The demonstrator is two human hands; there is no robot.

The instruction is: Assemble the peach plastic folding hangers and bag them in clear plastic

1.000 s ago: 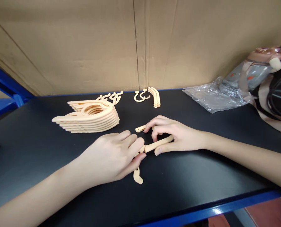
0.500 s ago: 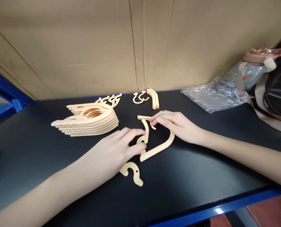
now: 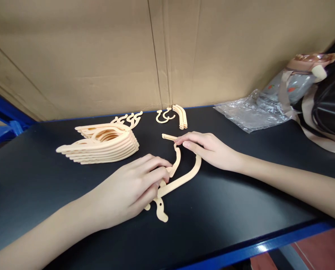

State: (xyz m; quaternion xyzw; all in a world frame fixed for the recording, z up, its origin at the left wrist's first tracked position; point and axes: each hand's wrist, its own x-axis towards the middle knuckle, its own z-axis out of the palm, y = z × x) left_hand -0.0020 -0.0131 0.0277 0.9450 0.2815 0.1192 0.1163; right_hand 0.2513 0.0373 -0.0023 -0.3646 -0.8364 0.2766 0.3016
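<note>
Cream plastic clothes-hanger pieces lie on the black tabletop between my hands. My left hand [image 3: 136, 183] has its fingers curled closed around hanger piece ends, mostly hidden beneath them. From those fingers a long curved hanger arm [image 3: 181, 180] runs up toward my right hand, and a short curved piece [image 3: 175, 162] stands beside the fingertips. My right hand [image 3: 212, 149] rests low with fingertips and thumb close together on a hanger piece; its hidden end is under the fingers. A slim straight-looking piece [image 3: 168, 137] pokes out past the fingertips. A loose hook [image 3: 161, 210] lies partly under my left hand.
A stack of hangers [image 3: 105, 146] sits at left, with several hooks [image 3: 130, 119] behind it. Farther back are loose hooks [image 3: 164, 116] and curved arms [image 3: 181, 117]. A plastic bag [image 3: 252, 112], a strapped bottle [image 3: 299, 82] and a black bag [image 3: 332, 97] are at right.
My left hand has moved slightly down and left, now covering more of the loose hook. The long arm has shifted left with it, and the short curved piece has turned. My right hand stays nearly still.
</note>
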